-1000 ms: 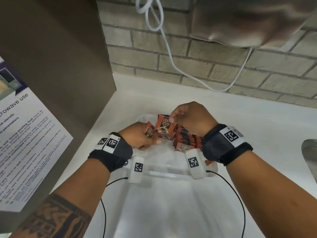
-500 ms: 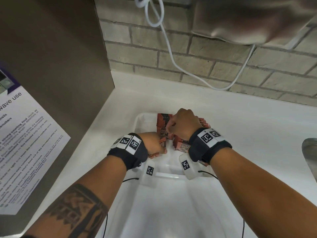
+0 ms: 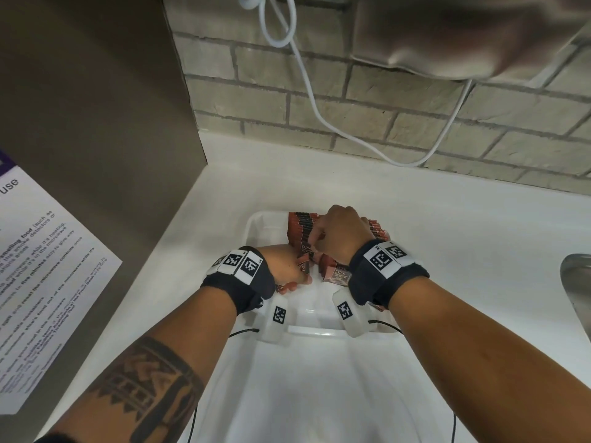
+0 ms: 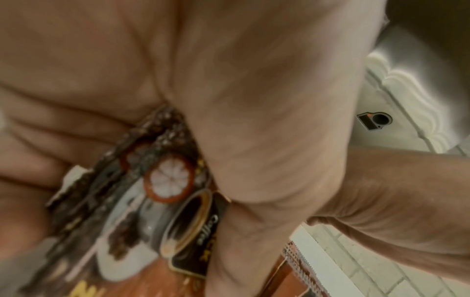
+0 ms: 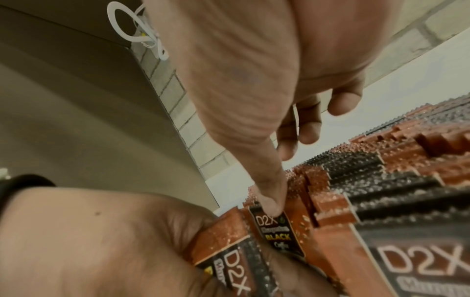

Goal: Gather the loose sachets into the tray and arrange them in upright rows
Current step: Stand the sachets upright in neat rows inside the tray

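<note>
A white table (image 3: 447, 219) runs beneath a wall of pale grey brick (image 3: 367, 100). A white cable (image 3: 307, 87) hangs in loops near the top of the wall, sags along the bricks and rises again at right to a beige fabric-like object (image 3: 463, 33) at the upper right, too blurred to identify. A tall brown panel (image 3: 96, 107) stands at left, meeting the table's edge; it bears a printed notice (image 3: 41, 266) with a purple band and text on microwave use. A metal sink rim (image 3: 575, 282) shows at the right edge.
</note>
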A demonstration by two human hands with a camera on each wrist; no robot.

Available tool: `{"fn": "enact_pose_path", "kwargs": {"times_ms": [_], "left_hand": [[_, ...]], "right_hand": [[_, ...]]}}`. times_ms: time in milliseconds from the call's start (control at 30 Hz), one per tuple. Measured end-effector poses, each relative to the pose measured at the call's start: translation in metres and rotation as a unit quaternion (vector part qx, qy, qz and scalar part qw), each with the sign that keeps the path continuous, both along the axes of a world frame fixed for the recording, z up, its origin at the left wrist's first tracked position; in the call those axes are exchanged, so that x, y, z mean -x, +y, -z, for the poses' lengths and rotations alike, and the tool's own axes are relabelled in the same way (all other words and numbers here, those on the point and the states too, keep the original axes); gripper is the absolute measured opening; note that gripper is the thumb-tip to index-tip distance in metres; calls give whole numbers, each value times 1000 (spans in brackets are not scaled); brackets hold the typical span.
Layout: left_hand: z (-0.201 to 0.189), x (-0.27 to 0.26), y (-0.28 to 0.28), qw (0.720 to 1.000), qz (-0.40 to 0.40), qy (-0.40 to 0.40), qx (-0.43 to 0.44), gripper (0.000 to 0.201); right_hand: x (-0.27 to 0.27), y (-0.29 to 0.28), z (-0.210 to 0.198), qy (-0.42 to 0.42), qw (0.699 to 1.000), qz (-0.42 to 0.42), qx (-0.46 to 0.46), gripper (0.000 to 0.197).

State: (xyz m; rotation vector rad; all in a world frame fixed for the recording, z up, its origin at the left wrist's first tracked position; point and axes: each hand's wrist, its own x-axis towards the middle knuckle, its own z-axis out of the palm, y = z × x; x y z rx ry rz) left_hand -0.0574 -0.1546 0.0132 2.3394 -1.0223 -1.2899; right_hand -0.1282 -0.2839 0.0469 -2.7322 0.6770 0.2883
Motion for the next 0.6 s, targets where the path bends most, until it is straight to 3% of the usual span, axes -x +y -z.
{"fn": "enact_pose_path", "kwargs": {"times_ms": [367, 500, 600], "left_hand": [[-3, 2, 4, 1000, 0, 22, 3, 17], [-6, -5, 10, 994, -63, 78, 31, 1], [-8, -17, 21, 977, -121, 158, 80, 19]], "right_hand": [[3, -3, -4, -42, 999, 16, -31, 23], [8, -9, -10, -101, 992, 28, -74, 19], [20, -6, -20, -114, 981, 6, -154, 7]]}}
